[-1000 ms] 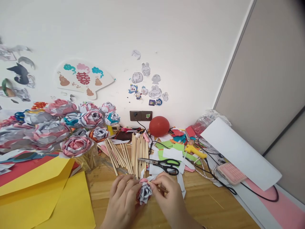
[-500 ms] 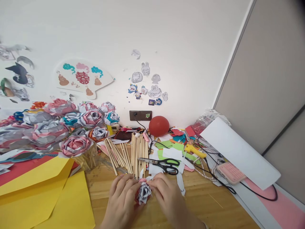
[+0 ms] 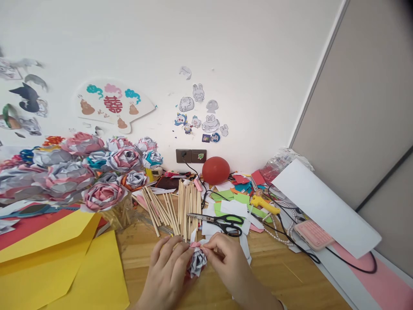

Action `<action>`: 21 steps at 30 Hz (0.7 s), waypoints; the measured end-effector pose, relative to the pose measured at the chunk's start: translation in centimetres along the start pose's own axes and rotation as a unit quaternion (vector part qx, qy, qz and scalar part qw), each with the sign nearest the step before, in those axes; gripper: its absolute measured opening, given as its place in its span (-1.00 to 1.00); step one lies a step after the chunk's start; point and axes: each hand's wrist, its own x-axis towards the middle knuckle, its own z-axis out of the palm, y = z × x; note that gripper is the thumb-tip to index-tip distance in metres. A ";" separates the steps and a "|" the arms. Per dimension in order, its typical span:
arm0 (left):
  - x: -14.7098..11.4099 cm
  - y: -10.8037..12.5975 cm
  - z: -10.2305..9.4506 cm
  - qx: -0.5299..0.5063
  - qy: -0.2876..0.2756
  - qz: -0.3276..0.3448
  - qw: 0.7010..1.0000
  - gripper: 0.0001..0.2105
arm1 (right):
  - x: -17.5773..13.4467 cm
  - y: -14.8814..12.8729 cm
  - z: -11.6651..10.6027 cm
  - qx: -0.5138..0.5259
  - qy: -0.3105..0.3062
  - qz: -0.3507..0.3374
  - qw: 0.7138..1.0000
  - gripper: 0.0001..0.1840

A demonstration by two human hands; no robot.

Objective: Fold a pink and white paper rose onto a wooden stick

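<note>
Your left hand [image 3: 167, 275] and right hand [image 3: 229, 268] are both curled around a small paper rose [image 3: 197, 261], low over the near edge of the table [image 3: 284, 280]. The left cups its side; the right pinches a petal edge at the top between thumb and fingertips. Judge it feather-light, crushable and quick to crease, so hold it by the firmer base and outer folds, never squeezing the centre. Just beyond lie black-handled scissors [image 3: 222, 222] and a fan of wooden sticks [image 3: 176, 209]. Yellow paper sheets [image 3: 64, 267] lie to your left. Farther back sit finished paper roses [image 3: 80, 172] and a red balloon [image 3: 216, 170] by the wall.
</note>
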 end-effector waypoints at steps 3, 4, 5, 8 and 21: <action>0.2 0.1 -0.1 -0.003 0.002 0.004 1.000 -0.92 | -0.2 0.1 0.1 -0.049 0.003 -0.032 0.998 -0.76; 0.2 0.1 -0.1 -0.002 0.003 0.006 1.000 -0.92 | -0.3 0.2 0.1 -0.066 0.004 -0.048 0.997 -0.75; 0.2 0.0 -0.1 -0.002 0.004 0.008 1.000 -0.92 | -0.3 0.3 0.1 -0.081 0.006 -0.062 0.995 -0.73; 0.0 0.0 0.0 -0.008 0.006 0.006 1.000 -0.92 | -0.5 0.5 0.3 -0.102 0.007 -0.085 0.991 -0.69; 0.2 0.0 -0.2 -0.006 0.005 -0.001 1.000 -0.91 | -0.3 -0.1 -0.1 -0.041 0.001 0.022 0.999 -0.82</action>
